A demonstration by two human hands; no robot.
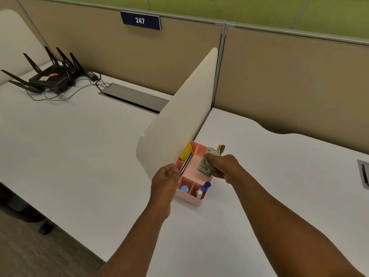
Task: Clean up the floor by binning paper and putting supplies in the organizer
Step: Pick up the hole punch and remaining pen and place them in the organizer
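Right hand (223, 166) covers the near end of the grey object (205, 163); its kind cannot be told. Organizer (189, 198) contents at six o'clock too small to identify. Both forearms cut off at the bottom edge.

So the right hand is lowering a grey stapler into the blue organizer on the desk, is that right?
Not quite: the organizer is pink, not blue, as the head view shows. The rest holds: the right hand grips a grey stapler over the organizer on the desk.

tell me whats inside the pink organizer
In the pink organizer: yellow pad, dark flat item, blue-capped bottle, markers. The right hand and grey tool cover part of it.
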